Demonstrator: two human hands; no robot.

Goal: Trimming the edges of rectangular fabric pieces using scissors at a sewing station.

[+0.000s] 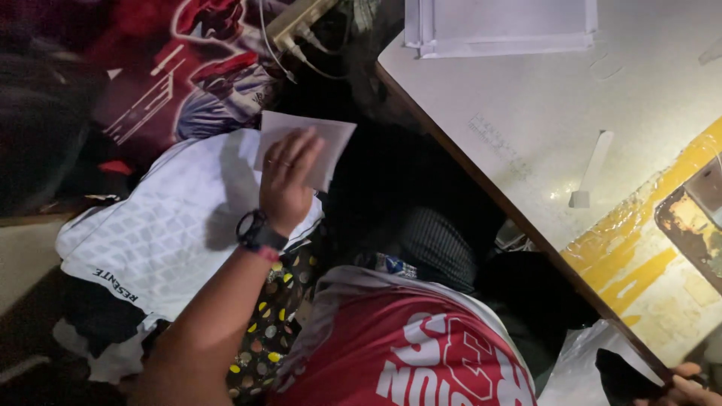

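Seen from the head camera, looking steeply down, the person's left hand point(286, 180) reaches out over a heap of clothing. Its fingers lie flat and spread on a small white sheet of paper point(304, 144), pressing it down rather than gripping it. A dark wristwatch with a pink band edge point(259, 233) sits on that wrist.

The paper rests on the upper edge of a folded white sports shirt with a faint diamond pattern point(162, 222), which lies on the heap to the left. Above it is a dark red and purple printed garment point(192, 71). Just below the wrist is a black fabric with coloured polka dots point(274, 316), and nearest the camera a red shirt with large white lettering point(421, 353).

To the right stands a white table with a dark edge point(526, 113), with a strip of yellow tape point(639, 256) across its near corner. A stack of white paper point(500, 26) lies at its far end, well apart from the hand. A beige power strip with cables point(297, 22) sits just beyond the table's corner.

At the bottom right corner, the right hand point(688, 383) is only partly in view; its fingertips seem to touch a clear plastic bag point(579, 368), but I cannot tell whether they are clenched or loose.
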